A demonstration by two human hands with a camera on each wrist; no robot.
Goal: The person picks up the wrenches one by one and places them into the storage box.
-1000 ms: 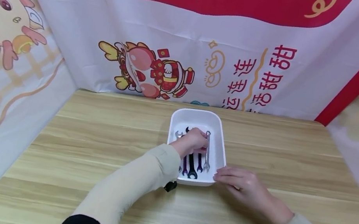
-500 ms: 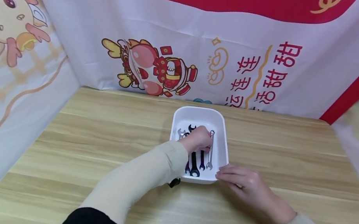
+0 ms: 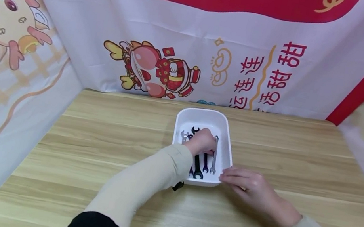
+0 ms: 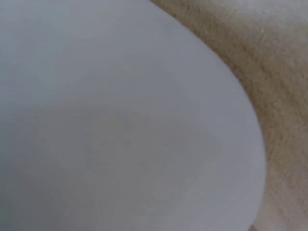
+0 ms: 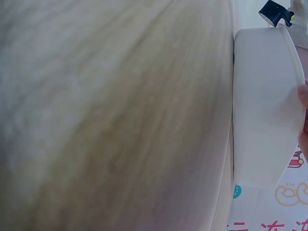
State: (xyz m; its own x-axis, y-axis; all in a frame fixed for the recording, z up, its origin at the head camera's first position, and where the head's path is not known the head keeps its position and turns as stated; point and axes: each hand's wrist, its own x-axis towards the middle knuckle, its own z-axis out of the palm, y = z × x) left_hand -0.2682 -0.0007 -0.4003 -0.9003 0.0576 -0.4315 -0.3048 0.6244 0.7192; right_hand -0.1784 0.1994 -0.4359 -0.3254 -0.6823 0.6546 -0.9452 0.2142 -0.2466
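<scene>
A white plastic tray stands on the table with several wrenches lying lengthwise in it. Reaching inside, my left hand has its fingertips at the middle of a silver wrench, the rightmost one. Left of that lie a dark purple wrench and a black wrench; a silver open end shows past the hand. My left arm covers part of the row. At the tray's near right corner, my right hand grips the rim. The right wrist view shows its fingers against the outer wall.
The wood-grain table extends around the tray. Printed cloth hangs behind it and at both sides. Smooth white plastic fills most of the left wrist view. A black wrist device sits under the left cuff.
The silver wrench at the right has shifted slightly right and nearer inside the tray, with my left hand moving along beside it. My right hand stays at the tray corner. The head view shifts slightly.
</scene>
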